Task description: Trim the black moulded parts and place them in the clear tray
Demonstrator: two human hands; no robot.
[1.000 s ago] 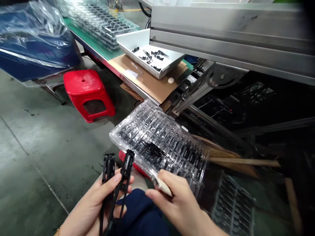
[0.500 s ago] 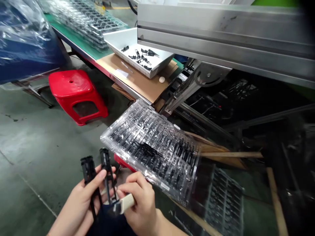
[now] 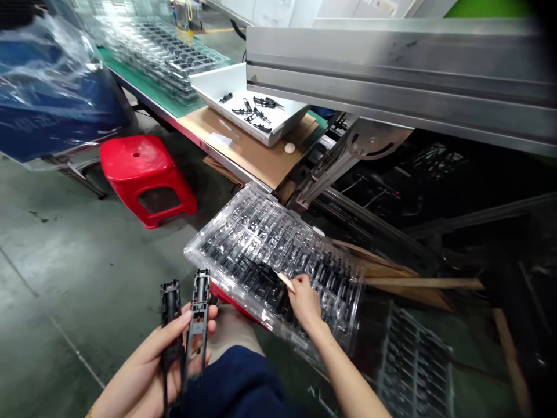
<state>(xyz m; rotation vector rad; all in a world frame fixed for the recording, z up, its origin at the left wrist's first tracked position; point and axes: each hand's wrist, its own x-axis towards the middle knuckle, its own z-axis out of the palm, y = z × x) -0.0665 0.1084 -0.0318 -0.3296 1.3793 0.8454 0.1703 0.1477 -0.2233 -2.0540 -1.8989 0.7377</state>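
Two long black plastic frame-like parts [image 3: 199,313] stand upright in my left hand [image 3: 152,354], clamped between the thumb and fingers. They are held apart from each other, over my lap. Further right, my right hand [image 3: 304,299] pinches a small tool with a flat, cream-coloured handle [image 3: 286,282]; its far end is hard to make out against the dark parts. That hand is over the clear plastic tray [image 3: 204,235], which has many compartments. Loose black parts [image 3: 263,271] lie on top of the tray by the tool, and more black parts [image 3: 333,271] sit in its right-hand slots.
Beyond the tray, a white bin [image 3: 209,81] with several black parts rests on cardboard [image 3: 256,159]. Stacked clear trays [image 3: 174,58] stand on the green table. A red stool [image 3: 143,162] is on the left. A metal beam [image 3: 391,75] crosses the upper right.
My right hand has moved from beside my left hand, up and right to the tray, carrying the cream-handled tool. My left hand still holds the black parts, now turned to show their frames.
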